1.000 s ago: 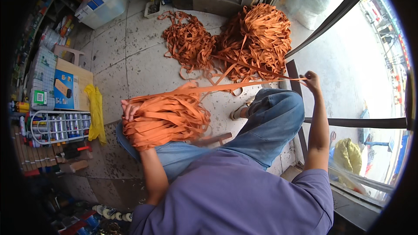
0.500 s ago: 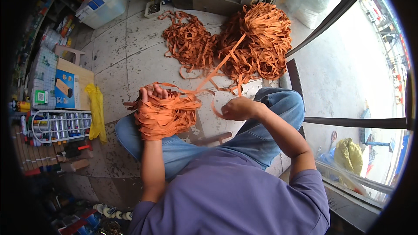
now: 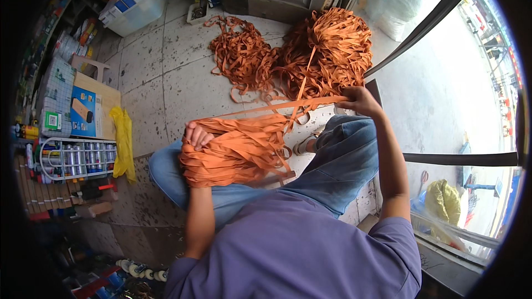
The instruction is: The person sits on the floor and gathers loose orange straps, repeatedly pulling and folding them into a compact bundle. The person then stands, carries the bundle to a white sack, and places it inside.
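Strap bundle (image 3: pixel 238 155) | axis L-R (loops (image 3: pixel 275 152) R) | L hand (image 3: pixel 198 135) gripping it | R hand (image 3: pixel 357 101) w/ strand (image 3: pixel 316 101)

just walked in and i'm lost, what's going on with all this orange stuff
A person in a purple shirt is handling long, flat orange strips. The left hand grips the left end of a looped orange bundle, while the right hand holds a strip out to the right, stretched across from the bundle's upper side. Two more orange heaps, a larger one and a smaller one, lie on the floor beyond.
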`<state>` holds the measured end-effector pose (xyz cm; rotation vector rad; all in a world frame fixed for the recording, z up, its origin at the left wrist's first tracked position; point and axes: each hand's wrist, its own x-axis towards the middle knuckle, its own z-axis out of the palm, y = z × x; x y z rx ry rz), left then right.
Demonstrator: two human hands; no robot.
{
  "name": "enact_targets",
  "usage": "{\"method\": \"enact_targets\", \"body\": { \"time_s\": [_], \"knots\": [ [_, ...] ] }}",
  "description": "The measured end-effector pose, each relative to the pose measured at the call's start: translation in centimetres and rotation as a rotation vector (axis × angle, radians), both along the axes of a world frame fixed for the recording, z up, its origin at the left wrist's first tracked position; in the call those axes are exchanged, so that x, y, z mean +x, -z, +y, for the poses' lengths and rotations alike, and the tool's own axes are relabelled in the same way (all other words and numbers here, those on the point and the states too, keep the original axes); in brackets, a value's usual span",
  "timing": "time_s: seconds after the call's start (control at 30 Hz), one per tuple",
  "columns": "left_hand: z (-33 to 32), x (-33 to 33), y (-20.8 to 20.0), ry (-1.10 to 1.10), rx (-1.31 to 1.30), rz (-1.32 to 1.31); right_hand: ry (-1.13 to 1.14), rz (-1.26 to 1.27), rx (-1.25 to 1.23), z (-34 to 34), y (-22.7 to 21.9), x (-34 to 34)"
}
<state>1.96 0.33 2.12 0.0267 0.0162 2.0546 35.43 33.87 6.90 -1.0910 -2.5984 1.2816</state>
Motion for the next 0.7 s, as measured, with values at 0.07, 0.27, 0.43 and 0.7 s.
{"method": "enact_targets", "body": {
  "time_s": [0.07,0.27,0.43,0.7],
  "knots": [
    [-2.0,-1.8,0.3,-0.205,0.020,-0.147,0.340,0.142,0.012,5.4,2.4,10.0],
    [-1.7,-1.6,-0.6,-0.377,-0.187,-0.119,1.371,0.131,0.670,9.9,4.9,28.0],
    [-1.2,-1.1,-1.3,-0.175,-0.145,0.023,0.250,-0.304,0.603,-2.9,-1.1,3.9],
    [3.3,4.8,-3.6,0.260,-0.413,0.437,-0.619,0.258,0.239,-17.1,-2.7,-14.5]
  ]
}}
